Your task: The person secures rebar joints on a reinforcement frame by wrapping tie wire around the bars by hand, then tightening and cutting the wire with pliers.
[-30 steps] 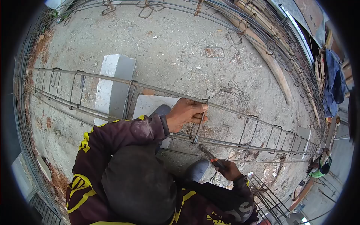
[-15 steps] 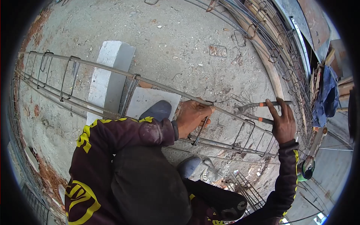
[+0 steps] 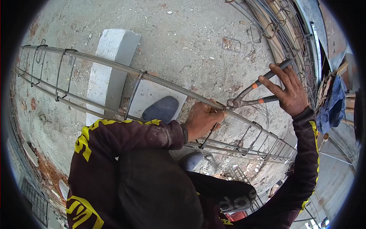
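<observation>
A long rebar cage (image 3: pixel 171 88) of steel bars and square stirrups runs across the view in front of me. My left hand (image 3: pixel 202 120) is closed on its upper bar, where a stirrup (image 3: pixel 209 136) meets it; the fingertips hide part of that joint. In my right hand (image 3: pixel 292 93) are pincers (image 3: pixel 238 101) with orange and black handles, spread apart between thumb and fingers. Their jaws sit right beside the joint and my left fingertips. Thin tie wire (image 3: pixel 268 119) hangs in a loose bundle below the pincers.
A pale concrete block (image 3: pixel 105 68) lies under the cage at the left, beside a flat white slab (image 3: pixel 154 93). My shoe (image 3: pixel 162 108) rests on the slab. More rebar cages (image 3: pixel 276 28) and timber are piled at the upper right, near a blue cloth (image 3: pixel 332 103).
My right hand has raised and tilted the pincers, bringing the jaws left to the joint at my left fingers. The left hand keeps its grip on the cage.
</observation>
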`<state>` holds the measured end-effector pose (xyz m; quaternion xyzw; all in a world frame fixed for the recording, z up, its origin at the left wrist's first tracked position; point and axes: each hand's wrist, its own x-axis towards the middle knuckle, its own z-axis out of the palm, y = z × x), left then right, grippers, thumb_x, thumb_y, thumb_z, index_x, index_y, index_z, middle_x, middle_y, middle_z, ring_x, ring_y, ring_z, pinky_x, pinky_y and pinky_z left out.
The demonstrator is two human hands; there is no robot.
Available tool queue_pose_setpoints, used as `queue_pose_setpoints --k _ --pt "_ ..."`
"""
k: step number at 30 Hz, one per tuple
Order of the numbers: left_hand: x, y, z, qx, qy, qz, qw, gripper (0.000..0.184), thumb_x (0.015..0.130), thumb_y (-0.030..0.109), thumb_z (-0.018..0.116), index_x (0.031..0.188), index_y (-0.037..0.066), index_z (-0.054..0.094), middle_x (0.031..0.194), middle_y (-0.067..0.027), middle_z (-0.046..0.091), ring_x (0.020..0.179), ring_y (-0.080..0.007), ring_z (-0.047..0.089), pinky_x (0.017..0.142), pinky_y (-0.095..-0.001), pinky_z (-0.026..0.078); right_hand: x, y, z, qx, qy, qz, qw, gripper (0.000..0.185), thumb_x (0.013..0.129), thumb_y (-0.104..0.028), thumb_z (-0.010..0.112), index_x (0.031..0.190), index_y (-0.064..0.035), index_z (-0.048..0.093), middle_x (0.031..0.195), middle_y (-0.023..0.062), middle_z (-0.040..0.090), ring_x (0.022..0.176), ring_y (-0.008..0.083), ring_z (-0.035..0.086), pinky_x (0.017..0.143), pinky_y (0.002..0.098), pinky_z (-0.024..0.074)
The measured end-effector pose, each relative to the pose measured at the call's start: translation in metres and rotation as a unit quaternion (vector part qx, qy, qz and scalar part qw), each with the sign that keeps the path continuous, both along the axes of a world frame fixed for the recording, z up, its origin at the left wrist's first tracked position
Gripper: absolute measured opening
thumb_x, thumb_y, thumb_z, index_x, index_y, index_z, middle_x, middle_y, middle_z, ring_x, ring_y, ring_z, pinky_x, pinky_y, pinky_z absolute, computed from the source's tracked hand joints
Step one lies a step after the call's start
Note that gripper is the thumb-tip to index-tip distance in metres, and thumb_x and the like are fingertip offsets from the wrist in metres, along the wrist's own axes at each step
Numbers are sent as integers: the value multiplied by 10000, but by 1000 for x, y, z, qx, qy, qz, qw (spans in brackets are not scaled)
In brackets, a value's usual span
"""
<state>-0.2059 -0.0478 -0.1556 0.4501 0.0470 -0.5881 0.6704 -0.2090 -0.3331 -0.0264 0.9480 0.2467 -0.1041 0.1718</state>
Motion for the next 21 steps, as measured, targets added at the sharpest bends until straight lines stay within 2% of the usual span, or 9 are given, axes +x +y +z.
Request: queue_pose_setpoints --k 7,8,11,14,17,21 --pt "1 1 0 11 -11 -14 1000 185 914 171 674 882 -8 642 699 -34 600 574 -91 579 469 -253 454 7 -2 -12 82 40 -19 996 816 649 -11 721 1357 -376 543 1406 43 488 1246 304 529 1057 421 504" --pt "0 1 -2 11 -9 -16 1000 181 913 168 674 884 -8 642 697 -32 598 574 -91 579 469 -252 454 7 -1 -12 81 30 -20 996 825 639 -10 737 1353 -376 548 1374 44 502 1200 303 551 1051 416 508" --pt "1 0 -2 9 -4 -18 1000 171 910 159 677 893 -7 640 693 -29 591 572 -93 579 467 -251 452 15 0 -7 74 41 9 996 786 667 -33 732 1362 -355 552 1285 47 542 1108 267 585 937 395 537" --pt "-2 0 -5 5 1 -8 1000 167 907 153 682 912 -7 634 694 -30 588 568 -94 577 460 -252 440 22 2 0 49 52 25 997 667 675 -81 743 1300 -267 605 1157 33 583 987 225 592 825 369 502" --pt "-2 1 -6 -5 1 0 1000 162 908 143 675 921 -13 632 694 -35 593 562 -93 572 463 -258 435 29 4 6 50 66 22 996 535 664 -131 750 1185 -190 644 1039 20 612 925 210 581 793 361 461" --pt "-1 0 -6 -19 27 13 999 161 907 133 668 923 -26 651 698 -40 608 556 -90 571 478 -267 442 31 10 5 61 40 32 997 421 656 -114 736 1068 -156 659 930 -3 618 886 206 579 844 373 447"
